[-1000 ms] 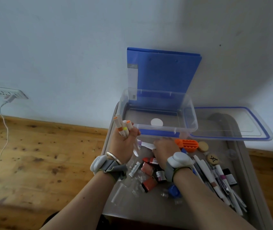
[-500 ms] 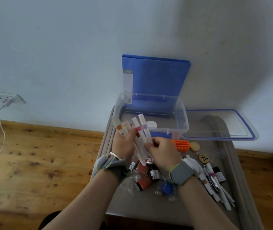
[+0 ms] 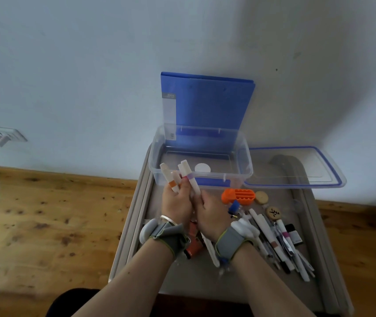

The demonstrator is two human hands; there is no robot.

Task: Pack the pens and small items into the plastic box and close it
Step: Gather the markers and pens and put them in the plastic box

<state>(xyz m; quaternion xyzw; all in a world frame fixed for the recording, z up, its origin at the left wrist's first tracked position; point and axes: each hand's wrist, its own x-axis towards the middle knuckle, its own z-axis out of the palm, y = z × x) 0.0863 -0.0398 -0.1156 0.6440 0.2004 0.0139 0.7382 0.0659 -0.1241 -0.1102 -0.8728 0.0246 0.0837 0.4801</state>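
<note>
A clear plastic box (image 3: 244, 161) stands open at the back of the small grey table (image 3: 196, 280), holding only a white round sticker on its floor. Its blue-rimmed lid (image 3: 296, 181) lies to the right of it. My left hand (image 3: 175, 202) grips a bundle of white marker pens (image 3: 183, 175) with coloured bands, tips up, just in front of the box. My right hand (image 3: 209, 213) is closed on the lower part of the same bundle. More pens (image 3: 280, 245) lie in a heap on the right of the table.
A blue folder (image 3: 207, 104) leans on the wall behind the box. An orange holder (image 3: 238, 196), two round wooden discs, small red and dark items and a blue cap lie on the table. Wooden floor, a wall socket and a white cable are at left.
My right hand came up from the table with more pens and joined them to the bundle in my left hand. Both hands now hold the bundle together.
</note>
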